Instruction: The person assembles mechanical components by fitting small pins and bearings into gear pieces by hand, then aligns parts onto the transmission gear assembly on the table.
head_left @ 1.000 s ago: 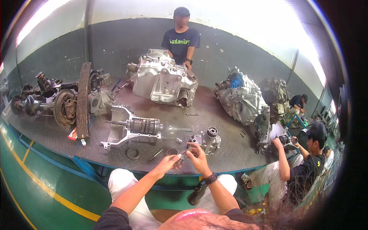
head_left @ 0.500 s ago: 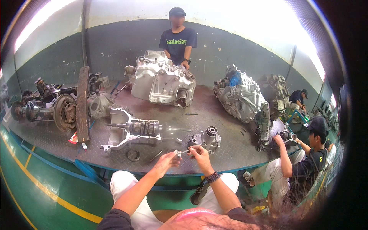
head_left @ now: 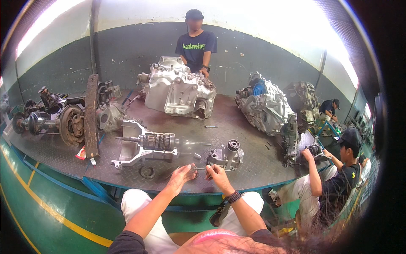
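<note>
Over the near edge of the bench, my left hand is closed around a small metal piece, mostly hidden by the fingers. My right hand pinches a thin metal rod, which spans the gap between both hands. Just beyond my left hand lies a cutaway gearbox housing with a gear shaft exposed inside. A dark toothed ring rests on the bench to its near side. Behind my right hand stands a smaller metal casing with a round bearing on top. Beside that casing is a small light cylinder.
A large silver gearbox stands at the back, with a person behind it. Another gearbox is at the right. Axle parts and an upright rusty beam fill the left. A co-worker sits at the right.
My right hand has dropped slightly and the rod lies more level. The small metal piece in my left hand is now more covered by the fingers.
</note>
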`<state>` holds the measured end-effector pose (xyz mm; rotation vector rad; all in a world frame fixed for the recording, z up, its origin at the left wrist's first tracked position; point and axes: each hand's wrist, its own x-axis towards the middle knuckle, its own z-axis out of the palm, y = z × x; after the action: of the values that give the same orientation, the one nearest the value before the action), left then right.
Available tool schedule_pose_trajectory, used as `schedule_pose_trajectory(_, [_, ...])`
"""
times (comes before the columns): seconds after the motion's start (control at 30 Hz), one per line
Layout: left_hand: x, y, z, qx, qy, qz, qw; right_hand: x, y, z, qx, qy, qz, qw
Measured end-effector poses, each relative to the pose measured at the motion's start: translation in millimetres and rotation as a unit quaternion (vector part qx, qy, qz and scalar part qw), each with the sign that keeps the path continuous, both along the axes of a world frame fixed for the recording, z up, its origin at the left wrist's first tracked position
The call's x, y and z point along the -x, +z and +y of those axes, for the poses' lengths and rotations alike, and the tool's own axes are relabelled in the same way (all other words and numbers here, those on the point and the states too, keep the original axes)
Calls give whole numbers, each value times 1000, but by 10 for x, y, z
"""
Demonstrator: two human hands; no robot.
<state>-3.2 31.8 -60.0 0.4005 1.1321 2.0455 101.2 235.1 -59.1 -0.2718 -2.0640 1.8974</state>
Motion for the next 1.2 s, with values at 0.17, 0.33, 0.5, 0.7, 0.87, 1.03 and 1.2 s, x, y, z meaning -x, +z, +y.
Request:
schedule_pose_trajectory(0.17, [-28,21,-6,-10,1,8,1000,-23,35,-21,10,16,11,1000])
schedule_pose_trajectory(0.33, [-47,35,7,-5,9,28,1000,-4,-11,-20,20,25,-8,999])
schedule_pose_trajectory(0.5, [-55,78,-5,-1,10,25,1000,-22,11,-21,21,41,-39,998])
schedule_pose_trajectory(0.7, [-22,63,12,-13,55,16,998,-13,5,-55,26,54,-35,998])
schedule_pose_trajectory(0.87, [56,-12,20,-36,90,-18,995,-14,-9,-71,-5,9,-1,1000])
schedule_pose_trajectory(1.03, [23,70,0,-45,70,-22,996,-28,29,-78,-28,71,-7,997])
schedule_pose_trajectory(1.2, [11,129,-25,-38,64,-15,997,-59,52,-84,-28,102,-8,994])
